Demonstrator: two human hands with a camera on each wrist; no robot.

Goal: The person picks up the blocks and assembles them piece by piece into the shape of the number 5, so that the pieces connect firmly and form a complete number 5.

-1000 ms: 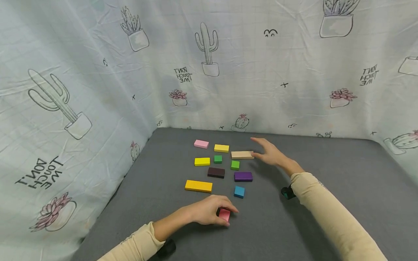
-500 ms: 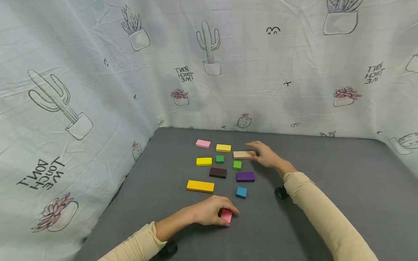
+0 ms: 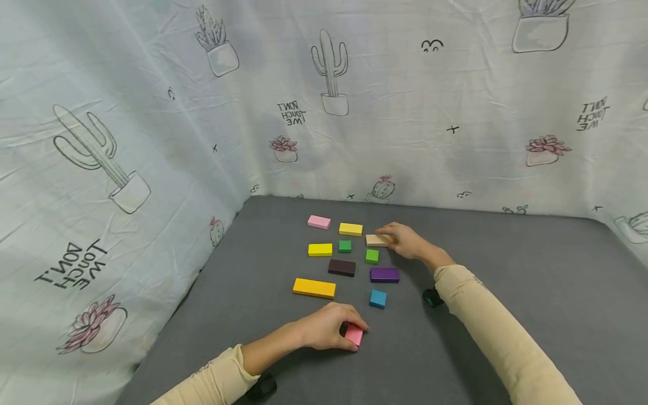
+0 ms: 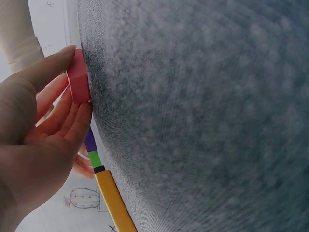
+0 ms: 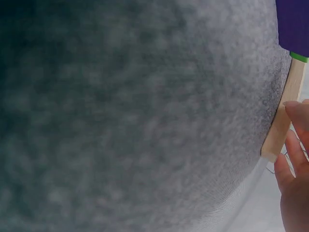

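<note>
My left hand (image 3: 326,329) is low on the grey table and holds a small pink block (image 3: 354,335) between thumb and fingers. The left wrist view shows the thumb on one end of that pink block (image 4: 79,79) and fingertips at the other. Farther back, my right hand (image 3: 409,242) grips the right part of a plain wooden block (image 3: 377,241), its fingers covering that end. In the right wrist view the thumb lies against the side of the wooden block (image 5: 284,116), with the other fingers behind it.
Between the hands lie a blue block (image 3: 378,298), a purple block (image 3: 385,275), a light green block (image 3: 372,256), a dark brown block (image 3: 341,268) and a long orange-yellow block (image 3: 314,288). Farther back are two yellow blocks, a green one and a light pink one (image 3: 319,222). A printed curtain (image 3: 395,112) borders the table.
My right hand has moved left and its fingers have closed onto the wooden block. My left hand has stayed at the pink block, its fingers drawing in slightly. The head view has shifted a little.
</note>
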